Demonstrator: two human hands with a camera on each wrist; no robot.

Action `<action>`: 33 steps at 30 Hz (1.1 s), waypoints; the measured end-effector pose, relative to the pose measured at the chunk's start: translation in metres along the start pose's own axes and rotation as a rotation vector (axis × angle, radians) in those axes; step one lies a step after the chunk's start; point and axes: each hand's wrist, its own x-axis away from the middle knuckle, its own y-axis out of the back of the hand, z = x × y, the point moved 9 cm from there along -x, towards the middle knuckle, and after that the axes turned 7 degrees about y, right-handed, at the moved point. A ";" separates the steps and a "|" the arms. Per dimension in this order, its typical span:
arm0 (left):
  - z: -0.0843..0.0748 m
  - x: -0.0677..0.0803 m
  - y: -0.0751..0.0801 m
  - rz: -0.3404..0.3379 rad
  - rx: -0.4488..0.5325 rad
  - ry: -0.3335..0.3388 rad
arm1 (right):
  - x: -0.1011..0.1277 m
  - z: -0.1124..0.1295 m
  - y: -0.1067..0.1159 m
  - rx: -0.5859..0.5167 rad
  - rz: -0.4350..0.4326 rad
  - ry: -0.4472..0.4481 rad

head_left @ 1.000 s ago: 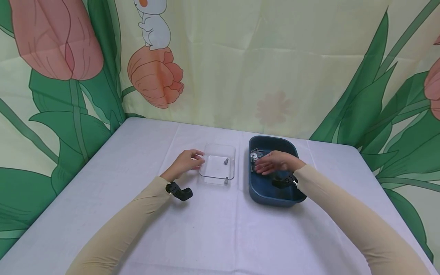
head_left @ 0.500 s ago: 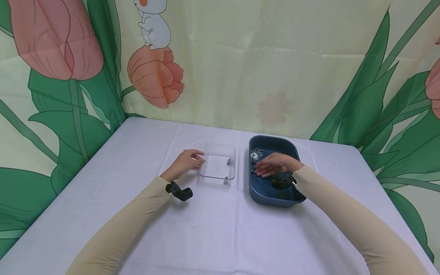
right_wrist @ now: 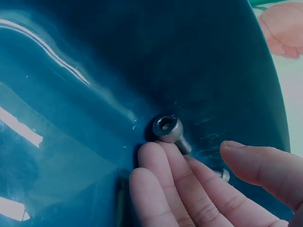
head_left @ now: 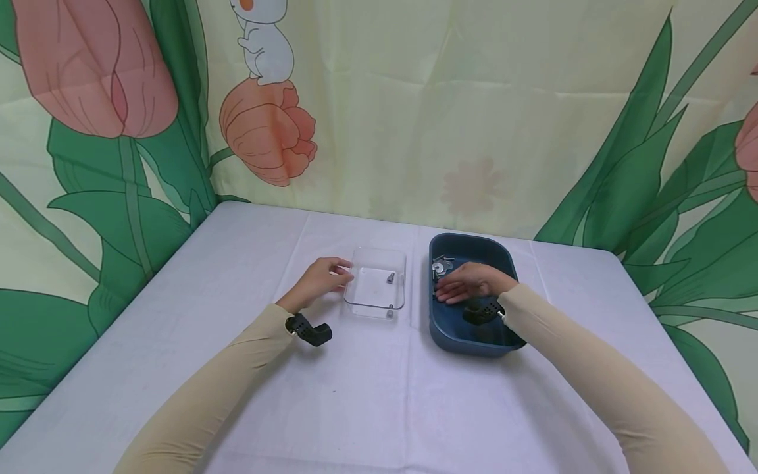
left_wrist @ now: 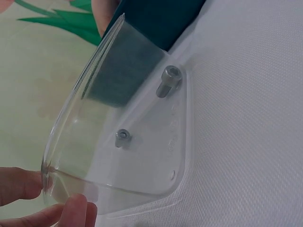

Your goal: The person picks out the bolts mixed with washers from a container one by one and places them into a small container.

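My left hand (head_left: 322, 282) pinches the left wall of a clear plastic box (left_wrist: 61, 113), thumb on one side and fingers on the other. Two socket-head bolts lie inside: a larger bolt (left_wrist: 169, 80) and a smaller bolt (left_wrist: 122, 136). My right hand (head_left: 474, 283) is down in a dark blue bin (head_left: 474, 342). There its fingertips are right at another socket-head bolt (right_wrist: 169, 129) by the bin's wall, the thumb held apart from them. Part of a second metal piece (right_wrist: 222, 175) shows behind the fingers.
More small metal parts (head_left: 440, 266), washer-like discs among them, lie against the bin's left side beyond my right hand. Box and bin stand side by side on a white tablecloth (head_left: 355, 395), with a flower-print curtain (head_left: 379, 131) behind.
My right hand has shifted slightly left inside the bin, toward its left wall. A bolt in the clear box has rolled a little right and back. The left hand has stayed put.
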 end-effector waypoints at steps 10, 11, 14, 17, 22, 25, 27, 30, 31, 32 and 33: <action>-0.001 0.000 0.001 -0.005 -0.006 -0.011 | -0.002 -0.003 -0.004 -0.073 0.008 0.013; -0.001 0.000 0.001 -0.005 -0.007 -0.012 | -0.002 -0.004 -0.004 -0.084 0.012 0.011; -0.001 0.000 0.000 -0.006 -0.010 -0.009 | -0.003 -0.007 -0.004 -0.113 0.024 0.011; 0.000 -0.001 0.000 -0.004 -0.015 -0.004 | -0.004 -0.009 -0.005 -0.147 0.039 0.010; -0.001 0.000 0.000 -0.001 -0.020 -0.010 | -0.007 -0.011 -0.007 -0.179 0.034 0.002; -0.001 0.000 0.000 -0.001 -0.021 -0.010 | -0.009 -0.013 -0.006 -0.193 0.012 -0.004; -0.001 0.000 0.000 -0.002 -0.021 -0.009 | -0.010 -0.013 -0.006 -0.198 0.000 -0.006; 0.000 -0.002 0.000 -0.002 -0.022 -0.007 | -0.010 -0.013 -0.005 -0.199 -0.017 -0.004; 0.000 -0.002 0.000 -0.003 -0.023 -0.006 | -0.010 -0.013 -0.006 -0.198 -0.018 -0.001; 0.000 -0.002 0.000 -0.003 -0.023 -0.006 | -0.010 -0.013 -0.006 -0.200 -0.021 0.001; 0.000 -0.002 0.000 -0.004 -0.025 -0.006 | -0.011 -0.013 -0.005 -0.202 -0.022 0.003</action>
